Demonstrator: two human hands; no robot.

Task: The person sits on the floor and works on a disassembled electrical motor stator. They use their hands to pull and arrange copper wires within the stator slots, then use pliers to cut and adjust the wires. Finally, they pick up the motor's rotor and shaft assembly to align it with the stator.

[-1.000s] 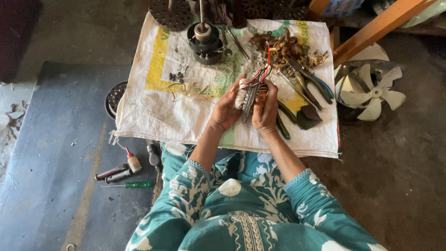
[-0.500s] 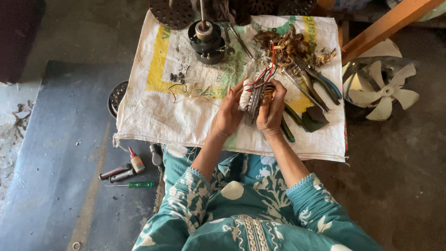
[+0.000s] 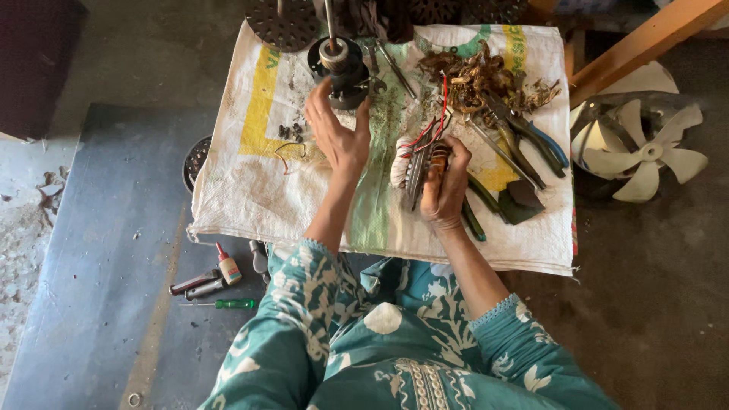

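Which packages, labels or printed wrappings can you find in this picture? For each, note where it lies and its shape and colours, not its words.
Sack: printed woven bag spread flat under the parts; white with yellow and green bands.
Small bottle: on the floor left of the person's knee; white label, red tip.
No signs or screens in view.

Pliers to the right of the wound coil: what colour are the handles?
Blue handles on the pliers, seen in the head view, lying on the woven sack.
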